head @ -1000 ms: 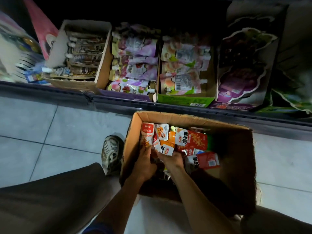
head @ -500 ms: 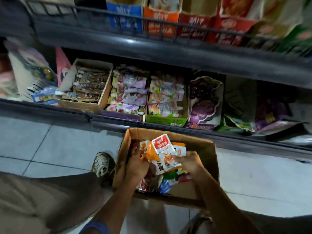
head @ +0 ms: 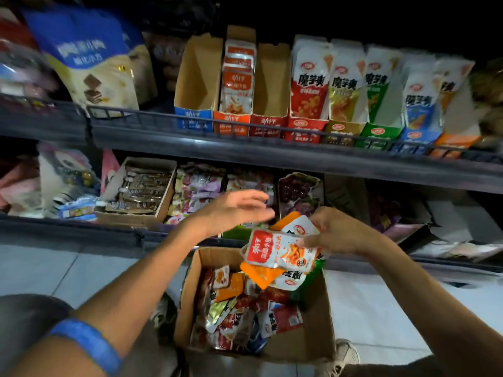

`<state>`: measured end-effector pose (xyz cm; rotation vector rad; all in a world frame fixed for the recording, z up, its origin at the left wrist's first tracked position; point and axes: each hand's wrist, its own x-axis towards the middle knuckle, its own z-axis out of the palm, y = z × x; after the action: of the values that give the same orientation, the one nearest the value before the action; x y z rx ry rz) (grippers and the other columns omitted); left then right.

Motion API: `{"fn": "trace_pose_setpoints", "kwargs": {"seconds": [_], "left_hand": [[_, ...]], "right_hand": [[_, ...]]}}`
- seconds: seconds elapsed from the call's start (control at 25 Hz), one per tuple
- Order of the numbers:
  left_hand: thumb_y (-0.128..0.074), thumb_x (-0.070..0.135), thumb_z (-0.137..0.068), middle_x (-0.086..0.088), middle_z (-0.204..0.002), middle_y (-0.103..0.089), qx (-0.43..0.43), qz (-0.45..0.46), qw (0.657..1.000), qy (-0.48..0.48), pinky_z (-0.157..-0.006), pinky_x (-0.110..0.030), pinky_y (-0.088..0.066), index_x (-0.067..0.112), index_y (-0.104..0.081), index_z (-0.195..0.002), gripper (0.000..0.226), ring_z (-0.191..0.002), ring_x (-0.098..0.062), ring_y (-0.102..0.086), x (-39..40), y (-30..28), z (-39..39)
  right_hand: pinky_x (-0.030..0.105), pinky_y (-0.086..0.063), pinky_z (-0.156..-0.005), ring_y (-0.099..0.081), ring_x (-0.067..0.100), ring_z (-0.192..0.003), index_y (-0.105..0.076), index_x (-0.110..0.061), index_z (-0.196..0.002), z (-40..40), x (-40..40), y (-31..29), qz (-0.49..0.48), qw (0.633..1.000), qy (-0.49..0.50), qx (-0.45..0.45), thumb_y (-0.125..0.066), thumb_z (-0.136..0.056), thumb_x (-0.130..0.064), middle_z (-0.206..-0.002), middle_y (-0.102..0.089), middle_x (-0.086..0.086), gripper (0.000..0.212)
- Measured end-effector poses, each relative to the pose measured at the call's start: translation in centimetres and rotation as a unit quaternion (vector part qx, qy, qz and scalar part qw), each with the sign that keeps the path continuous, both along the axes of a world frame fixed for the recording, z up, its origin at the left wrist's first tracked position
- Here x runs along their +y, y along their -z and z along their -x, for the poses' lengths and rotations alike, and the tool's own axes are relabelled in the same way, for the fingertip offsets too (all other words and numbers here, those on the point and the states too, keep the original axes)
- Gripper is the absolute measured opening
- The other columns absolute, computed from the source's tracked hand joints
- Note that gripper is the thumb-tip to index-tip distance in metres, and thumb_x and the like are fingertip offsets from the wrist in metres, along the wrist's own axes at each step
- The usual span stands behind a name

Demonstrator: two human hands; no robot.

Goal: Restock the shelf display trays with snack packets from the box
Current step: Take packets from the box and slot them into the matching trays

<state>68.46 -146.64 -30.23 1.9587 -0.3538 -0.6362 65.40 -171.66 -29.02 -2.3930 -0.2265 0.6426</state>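
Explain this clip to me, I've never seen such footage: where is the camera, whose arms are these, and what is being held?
No robot here: a camera worn on a person's head looks down at their own hands. The right hand holds a bunch of snack packets above an open cardboard box on the floor, which holds more packets. The left hand is open and holds nothing. On the upper shelf stand display trays; the blue tray and the red tray look empty, the orange tray between them holds packets.
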Motion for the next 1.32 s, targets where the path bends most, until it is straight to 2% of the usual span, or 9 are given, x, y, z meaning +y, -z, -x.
{"fn": "trace_pose_setpoints", "kwargs": {"seconds": [0.12,0.28,0.4,0.52,0.68,0.84,0.96,1.08,1.32], "left_hand": [[-0.084,0.037,-0.075,0.008,-0.129,-0.065,0.039,-0.093,0.987,0.126,-0.096,-0.039,-0.056,0.031,-0.051,-0.135,0.069,-0.11,-0.014,-0.067,-1.4,-3.2,0.4],[-0.083,0.012,-0.075,0.008,-0.098,-0.077,0.136,0.013,0.991,0.017,-0.088,-0.036,-0.059,0.02,-0.061,-0.111,0.043,-0.091,-0.012,-0.074,-1.6,-2.5,0.9],[-0.079,0.002,-0.075,0.005,-0.089,-0.078,0.175,0.09,0.98,-0.027,-0.079,-0.031,-0.061,0.019,-0.06,-0.104,0.038,-0.083,-0.013,-0.074,-2.5,-2.6,1.0],[-0.091,0.007,-0.057,-0.007,-0.103,-0.077,0.191,0.126,0.97,-0.086,-0.088,-0.042,-0.058,0.009,-0.059,-0.119,0.07,-0.095,-0.026,-0.074,-3.5,-2.4,0.6],[-0.086,0.011,-0.054,-0.01,-0.103,-0.077,0.192,0.216,0.941,-0.177,-0.09,-0.044,-0.057,0.007,-0.065,-0.118,0.067,-0.094,-0.028,-0.074,-4.5,-2.3,0.6],[-0.085,0.019,-0.061,-0.007,-0.101,-0.078,0.172,0.281,0.912,-0.243,-0.087,-0.045,-0.058,0.015,-0.067,-0.116,0.058,-0.092,-0.027,-0.075,-5.0,-3.2,0.6],[-0.083,0.017,-0.073,0.0,-0.094,-0.079,0.125,0.276,0.919,-0.253,-0.075,-0.036,-0.061,0.021,-0.069,-0.108,0.038,-0.085,-0.019,-0.076,-5.6,-4.1,1.4],[-0.08,0.012,-0.076,0.0,-0.099,-0.078,0.139,0.27,0.929,-0.212,-0.077,-0.037,-0.06,0.021,-0.067,-0.114,0.041,-0.089,-0.02,-0.076,-5.8,-4.6,2.0],[-0.069,0.033,-0.084,-0.005,-0.099,-0.078,0.208,0.327,0.891,-0.237,-0.072,-0.039,-0.058,0.025,-0.068,-0.116,0.033,-0.082,-0.022,-0.076,-5.8,-5.3,1.7]], "right_hand": [[0.028,-0.059,-0.071,-0.073,0.013,-0.078,-0.074,-0.009,-0.092,0.3,1.1,-2.5,-0.082,0.996,-0.017,0.002,-0.074,-0.085,-0.02,-0.087,-0.077,-0.001,0.013],[0.025,-0.056,-0.063,-0.074,0.019,-0.077,-0.072,-0.005,-0.092,-0.5,1.3,-3.6,-0.228,0.97,0.086,0.017,-0.07,-0.087,-0.012,-0.087,-0.076,0.008,0.009],[0.033,-0.06,-0.068,-0.074,0.024,-0.08,-0.072,-0.004,-0.096,-0.9,1.5,-3.6,-0.305,0.935,0.179,0.032,-0.07,-0.085,-0.011,-0.089,-0.076,0.012,0.013],[0.042,-0.061,-0.075,-0.074,0.027,-0.082,-0.07,-0.007,-0.104,-1.3,2.0,-3.4,-0.363,0.893,0.268,-0.009,-0.076,-0.08,-0.012,-0.092,-0.076,0.011,0.025],[0.048,-0.059,-0.079,-0.073,0.025,-0.086,-0.061,-0.021,-0.114,-1.0,3.4,-2.9,-0.448,0.79,0.418,-0.025,-0.079,-0.078,-0.029,-0.098,-0.075,0.007,0.041],[0.047,-0.055,-0.09,-0.072,0.02,-0.094,-0.061,-0.027,-0.114,0.6,4.3,-3.2,-0.444,0.82,0.359,0.035,-0.067,-0.085,-0.046,-0.102,-0.075,-0.001,0.035],[0.036,-0.059,-0.081,-0.073,0.014,-0.091,-0.057,-0.032,-0.119,1.3,5.8,-3.4,-0.472,0.815,0.335,0.004,-0.064,-0.088,-0.043,-0.102,-0.075,-0.006,0.033],[0.035,-0.06,-0.079,-0.073,0.013,-0.089,-0.059,-0.032,-0.116,1.4,6.5,-3.0,-0.478,0.798,0.366,-0.041,-0.063,-0.091,-0.036,-0.1,-0.075,-0.006,0.026],[0.039,-0.061,-0.076,-0.074,0.019,-0.087,-0.06,-0.021,-0.113,0.8,6.2,-3.3,-0.518,0.748,0.411,-0.057,-0.067,-0.088,-0.031,-0.097,-0.075,0.002,0.028]]}}
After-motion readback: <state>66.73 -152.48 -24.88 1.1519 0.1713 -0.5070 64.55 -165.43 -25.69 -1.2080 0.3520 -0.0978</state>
